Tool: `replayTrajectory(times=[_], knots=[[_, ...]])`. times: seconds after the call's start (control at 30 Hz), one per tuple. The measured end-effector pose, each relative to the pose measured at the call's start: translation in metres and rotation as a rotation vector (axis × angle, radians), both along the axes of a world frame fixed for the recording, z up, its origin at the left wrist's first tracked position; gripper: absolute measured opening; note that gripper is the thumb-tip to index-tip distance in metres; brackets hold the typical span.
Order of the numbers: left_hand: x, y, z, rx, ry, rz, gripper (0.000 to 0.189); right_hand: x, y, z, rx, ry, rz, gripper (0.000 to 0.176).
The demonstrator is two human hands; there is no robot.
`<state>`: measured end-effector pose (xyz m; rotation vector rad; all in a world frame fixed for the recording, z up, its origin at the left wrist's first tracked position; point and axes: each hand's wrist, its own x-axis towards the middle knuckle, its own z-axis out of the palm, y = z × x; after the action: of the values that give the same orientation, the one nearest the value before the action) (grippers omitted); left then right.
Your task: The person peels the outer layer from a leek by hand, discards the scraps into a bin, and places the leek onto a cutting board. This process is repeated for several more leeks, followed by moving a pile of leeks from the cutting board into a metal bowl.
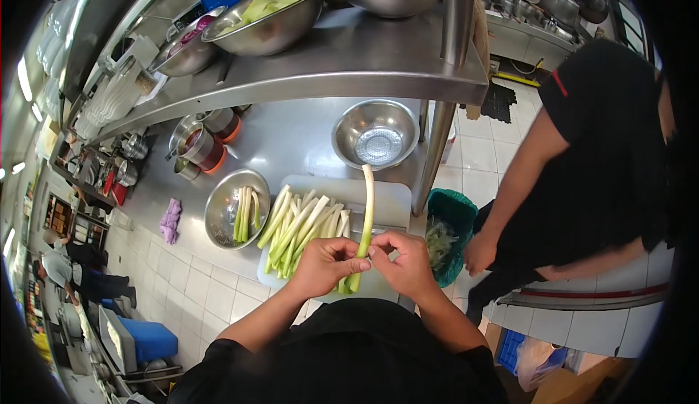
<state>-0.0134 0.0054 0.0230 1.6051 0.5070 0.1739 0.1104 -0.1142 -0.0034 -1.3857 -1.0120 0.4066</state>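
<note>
A long leek [368, 204], white at the top and green lower down, stands nearly upright in front of me. My left hand [328, 265] grips its lower part between thumb and fingers. From the other side, my right hand [398, 260] pinches at the same stretch of the leek; whether it holds a loose layer is too small to tell. Below lies a white cutting board [393, 198] with a pile of leeks [298, 225] on its left part. To the left of the board, a perforated metal bowl [215, 223] contains several leek stalks [246, 211].
Behind the board stands a steel colander [375, 134]. A green-lined bin [457, 262] with peelings is at the right, beside a person in black [582, 163]. A steel shelf [349, 58] with bowls overhangs the table. A purple cloth [170, 220] and pots [204, 149] are at left.
</note>
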Motion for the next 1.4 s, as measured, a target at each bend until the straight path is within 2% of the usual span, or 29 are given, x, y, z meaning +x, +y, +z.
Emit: replayTrajectory(times=[0.13, 0.37, 0.43, 0.47, 0.53, 0.6, 0.73, 0.8, 0.83, 0.9, 0.93, 1.0, 1.1, 1.27, 1.4], knots=[[0.000, 0.003, -0.008, -0.136, -0.057, -0.018, 0.013, 0.000, 0.001, -0.003, -0.008, 0.021, -0.014, 0.006], [-0.001, 0.009, -0.013, -0.198, -0.079, -0.119, 0.017, 0.004, 0.004, -0.007, -0.044, 0.018, -0.029, 0.003], [0.001, 0.007, -0.008, -0.241, -0.022, -0.127, 0.019, 0.012, 0.005, -0.006, -0.029, -0.167, -0.181, 0.007], [0.001, 0.008, -0.009, -0.242, -0.019, -0.129, 0.019, 0.020, 0.005, -0.007, -0.030, -0.165, -0.182, 0.007], [0.000, 0.008, -0.011, -0.204, 0.038, -0.137, 0.022, 0.045, 0.001, -0.014, -0.011, -0.357, -0.400, 0.007], [-0.003, 0.011, -0.014, -0.200, 0.047, -0.154, 0.022, 0.074, -0.007, -0.024, -0.060, -0.264, -0.559, 0.006], [-0.006, 0.014, -0.019, -0.210, 0.059, -0.223, 0.024, 0.110, -0.027, -0.034, -0.074, -0.197, -0.678, 0.003], [-0.005, 0.014, -0.019, -0.224, 0.064, -0.220, 0.025, 0.126, -0.040, -0.044, -0.170, -0.158, -0.840, 0.005], [-0.004, 0.014, -0.020, -0.233, 0.065, -0.211, 0.025, 0.133, -0.049, -0.050, -0.175, -0.158, -0.845, 0.005], [-0.005, 0.016, -0.022, -0.247, 0.069, -0.192, 0.026, 0.147, -0.065, -0.063, -0.447, -0.140, -0.999, 0.012], [-0.005, 0.018, -0.024, -0.254, 0.069, -0.168, 0.026, 0.153, -0.073, -0.075, -0.449, -0.139, -1.003, 0.012], [-0.005, 0.019, -0.028, -0.307, 0.049, -0.185, 0.026, 0.157, -0.082, -0.104, -0.654, -0.168, -0.941, 0.017], [-0.002, 0.015, -0.030, -0.429, 0.046, -0.171, 0.028, 0.157, -0.077, -0.140, -0.706, -0.173, -0.920, 0.018], [0.003, 0.012, -0.026, -0.396, 0.030, -0.214, 0.022, 0.158, -0.062, -0.164, -0.759, -0.114, -0.856, 0.017], [0.002, 0.012, -0.027, -0.340, 0.057, -0.164, 0.021, 0.147, -0.052, -0.148, -0.751, -0.015, -0.801, 0.022]])
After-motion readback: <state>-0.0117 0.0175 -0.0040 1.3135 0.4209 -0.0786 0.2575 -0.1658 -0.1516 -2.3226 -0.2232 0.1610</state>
